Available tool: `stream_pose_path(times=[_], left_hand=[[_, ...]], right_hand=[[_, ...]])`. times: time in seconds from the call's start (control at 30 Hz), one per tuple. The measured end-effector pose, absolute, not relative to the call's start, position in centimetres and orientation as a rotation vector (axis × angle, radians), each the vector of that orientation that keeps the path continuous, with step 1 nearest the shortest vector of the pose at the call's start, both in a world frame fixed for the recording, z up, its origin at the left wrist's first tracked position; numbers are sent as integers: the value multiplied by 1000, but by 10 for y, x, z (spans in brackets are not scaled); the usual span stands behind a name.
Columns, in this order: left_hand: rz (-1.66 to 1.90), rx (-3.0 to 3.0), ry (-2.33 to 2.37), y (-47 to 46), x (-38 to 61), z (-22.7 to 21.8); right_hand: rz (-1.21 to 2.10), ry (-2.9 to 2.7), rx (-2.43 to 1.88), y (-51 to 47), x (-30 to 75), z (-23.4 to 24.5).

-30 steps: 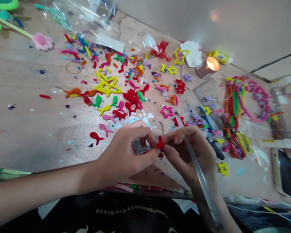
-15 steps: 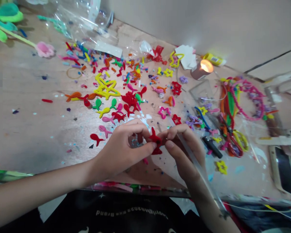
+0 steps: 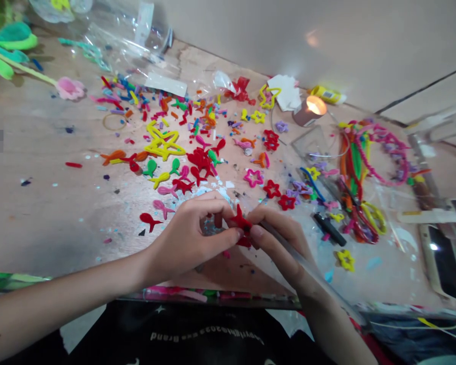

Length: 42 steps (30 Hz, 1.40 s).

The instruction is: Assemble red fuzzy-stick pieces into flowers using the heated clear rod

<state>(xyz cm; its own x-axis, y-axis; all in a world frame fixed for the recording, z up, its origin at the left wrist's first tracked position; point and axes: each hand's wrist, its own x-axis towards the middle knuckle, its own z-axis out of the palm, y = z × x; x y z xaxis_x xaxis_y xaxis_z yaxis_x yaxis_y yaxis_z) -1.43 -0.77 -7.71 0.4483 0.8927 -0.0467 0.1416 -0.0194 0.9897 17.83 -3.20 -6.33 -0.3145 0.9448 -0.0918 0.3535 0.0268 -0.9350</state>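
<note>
A small red fuzzy pipe-cleaner piece (image 3: 242, 221) with pointed ends is held up above the table's near side. My left hand (image 3: 197, 233) pinches it between thumb and fingers from the left. From the right, the thumb and forefinger of my right hand (image 3: 279, 241) close on its edge, their tips partly hiding it. Along the right hand and forearm runs a long, clear, blurred stick (image 3: 315, 274); how it is held I cannot make out. Beyond the hands lie red fish-shaped pieces (image 3: 199, 159) in a heap, with a pink fish-shaped piece (image 3: 162, 208) closer.
A lit candle (image 3: 314, 109) burns at the back right. Scissors (image 3: 359, 215), a black tube (image 3: 329, 229) and a phone (image 3: 446, 263) lie on the right. Several cut fuzzy bits and a yellow star (image 3: 163, 142) cover the middle, with plastic bags (image 3: 129, 38) behind.
My right hand has moved slightly left, its fingertips now against the red piece. The clear stick has swung lower along the forearm. The view has shifted a little.
</note>
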Motion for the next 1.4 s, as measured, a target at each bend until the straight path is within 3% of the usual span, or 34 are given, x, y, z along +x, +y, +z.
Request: stream_pose_path(times=[0.3,0.87,1.4], left_hand=[[741,1517,941,-7,-12,-71],[670,1568,880,-5,-17,-67],[776,1545,828,-2,-16,-75]], right_hand=[[1460,-1740,-1273,-27,180,-65],[1477,-1666,-1232,-32,181,-74],[1250,-1697,-1204,-34,187,-73]])
